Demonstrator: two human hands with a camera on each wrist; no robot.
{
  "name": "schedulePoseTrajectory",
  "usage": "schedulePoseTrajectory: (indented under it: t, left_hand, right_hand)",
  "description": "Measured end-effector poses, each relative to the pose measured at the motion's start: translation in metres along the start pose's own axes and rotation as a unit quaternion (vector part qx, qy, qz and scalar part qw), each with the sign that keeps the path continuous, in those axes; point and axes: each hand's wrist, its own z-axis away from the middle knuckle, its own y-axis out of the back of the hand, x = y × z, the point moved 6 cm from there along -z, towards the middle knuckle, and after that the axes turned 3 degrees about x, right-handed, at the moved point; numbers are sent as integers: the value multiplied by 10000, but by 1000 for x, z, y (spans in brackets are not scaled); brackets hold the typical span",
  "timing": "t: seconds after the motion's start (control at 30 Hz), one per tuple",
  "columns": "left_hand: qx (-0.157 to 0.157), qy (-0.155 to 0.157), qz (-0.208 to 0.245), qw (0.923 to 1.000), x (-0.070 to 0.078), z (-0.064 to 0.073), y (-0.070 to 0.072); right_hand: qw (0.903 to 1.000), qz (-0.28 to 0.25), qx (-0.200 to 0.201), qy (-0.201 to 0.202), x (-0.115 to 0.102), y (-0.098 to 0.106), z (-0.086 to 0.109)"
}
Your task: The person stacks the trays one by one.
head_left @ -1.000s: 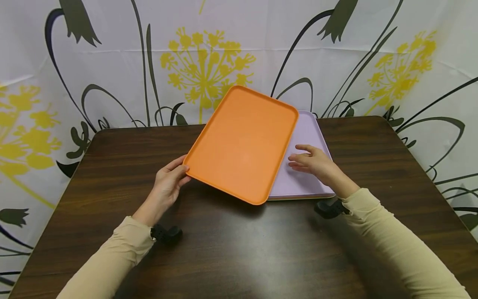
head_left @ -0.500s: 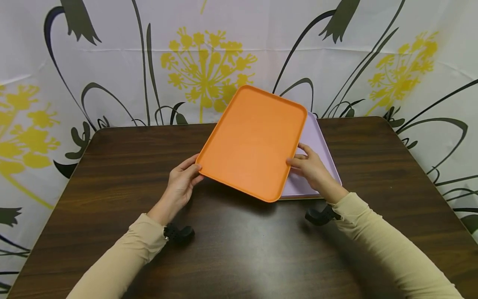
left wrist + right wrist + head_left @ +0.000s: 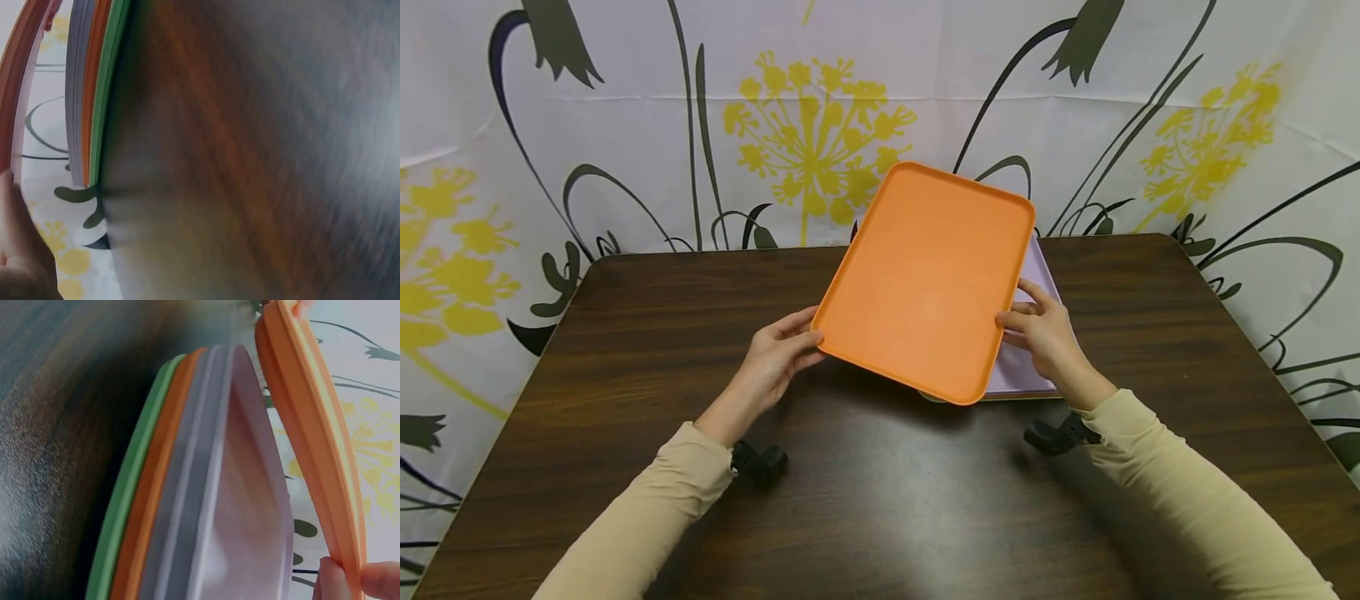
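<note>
Both hands hold an orange rectangular tray [image 3: 928, 279] tilted in the air above a stack of similar trays. Its near left corner is pinched by the left hand [image 3: 766, 364], thumb on top. The right hand [image 3: 1048, 340] pinches the right edge, with thumb and fingers on opposite sides of the rim in the right wrist view. Under it, a lilac tray [image 3: 1030, 371] tops the stack, mostly hidden by the orange one. From the right wrist view, the stack shows lilac layers, another orange tray [image 3: 156, 481] and a green tray [image 3: 131, 487] at the bottom.
A dark wood table [image 3: 880, 517] carries the stack near its back edge. Behind it hangs a white cloth [image 3: 647, 125] printed with yellow and grey-green flowers. Each wrist wears a black strapped device [image 3: 1060, 433].
The orange tray has shifted right, further over the lilac tray, carried by the left hand. The right hand went from hovering with spread fingers to pinching the tray's right edge.
</note>
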Motion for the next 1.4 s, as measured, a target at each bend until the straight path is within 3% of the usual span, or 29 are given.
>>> schedulePoseTrajectory:
  t: [0.23, 0.47, 0.7, 0.83, 1.1, 1.4]
  left_hand:
    - [-513, 160, -1026, 9933, 1, 0, -1]
    - [-690, 436, -1618, 9834, -2, 1, 1]
    - [-974, 392, -2316, 9671, 0, -2, -6]
    - [-902, 374, -2565, 9616, 0, -4, -14]
    - [-589, 358, -2387, 9687, 0, -6, -33]
    - [-339, 322, -2123, 9761, -6, -8, -51]
  right_hand:
    - [9997, -174, -182, -66, -4, 4, 2]
    - [9990, 404, -196, -40, -5, 8, -1]
    - [9958, 809, -429, -3, -10, 8, -3]
    - [9919, 1173, -483, 18, -13, 12, -4]
    - [9892, 1452, -200, 42, -15, 26, -10]
    - [9831, 1769, 128, 446, -21, 38, -13]
